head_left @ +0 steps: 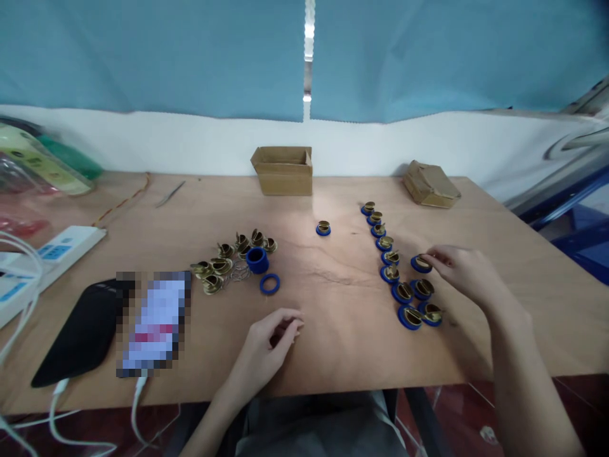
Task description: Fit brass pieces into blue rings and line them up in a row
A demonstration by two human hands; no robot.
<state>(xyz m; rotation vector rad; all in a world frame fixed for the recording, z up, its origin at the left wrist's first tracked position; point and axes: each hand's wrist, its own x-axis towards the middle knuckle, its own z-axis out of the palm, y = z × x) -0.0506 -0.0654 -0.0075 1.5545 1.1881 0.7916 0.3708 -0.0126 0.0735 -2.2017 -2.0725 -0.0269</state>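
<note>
My right hand [459, 266] pinches the edge of a round brass fitting with a blue ring [421, 263] around its base, at the tabletop. Just left and in front of it stand two staggered rows of similar brass fittings [390, 273] seated in blue rings. Near the table's front edge rests my left hand [273, 339], its fingers curled closed against the thumb, with nothing visible in them. Beyond that hand lie a single blue ring [269, 284], a stack of blue rings [257, 259], loose brass fittings [221, 265] and thin metal rings [238, 272].
One more ringed fitting [323, 228] sits alone mid-table. An open cardboard box [285, 181] and a closed, crumpled one [431, 184] stand at the back. Leftward are a phone [155, 324], a black device [83, 333], a white power strip [52, 260] and cables.
</note>
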